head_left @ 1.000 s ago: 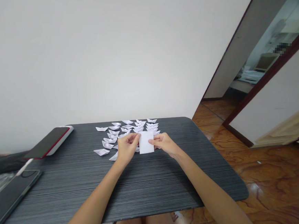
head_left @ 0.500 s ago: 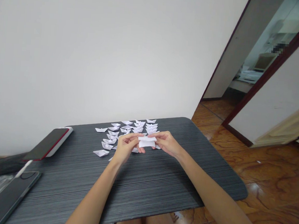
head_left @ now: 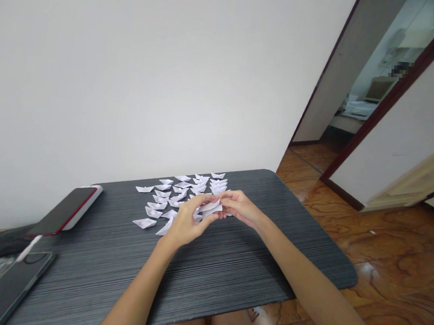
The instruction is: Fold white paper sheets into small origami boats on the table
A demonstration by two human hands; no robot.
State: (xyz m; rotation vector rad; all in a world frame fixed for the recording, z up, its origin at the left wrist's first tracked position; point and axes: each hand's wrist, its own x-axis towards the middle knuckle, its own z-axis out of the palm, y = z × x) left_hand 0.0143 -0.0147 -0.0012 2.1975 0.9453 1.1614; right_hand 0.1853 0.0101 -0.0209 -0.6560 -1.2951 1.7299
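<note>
A small folded piece of white paper [head_left: 210, 208] is held above the table between my two hands. My left hand [head_left: 190, 219] has its thumb below and its fingers above the paper's left part, closed toward its right end. At that right end, my right hand [head_left: 239, 207] pinches the paper between thumb and fingers. Behind and to the left of my hands, several white folded paper boats [head_left: 155, 205] lie in loose rows on the dark table [head_left: 216, 272]. My hands hide some of them.
A dark tablet with a red edge [head_left: 65, 210] rests on a white object at the table's left. Nearer, a phone [head_left: 15, 284] lies beside a white cable [head_left: 29, 249]. A white wall [head_left: 152, 77] backs the table; wooden flooring [head_left: 388, 276] lies to the right.
The paper has tilted from level, its right end now higher. My left hand has moved right and turned, its thumb and fingers reaching toward the paper's right end. My right hand keeps its pinch.
</note>
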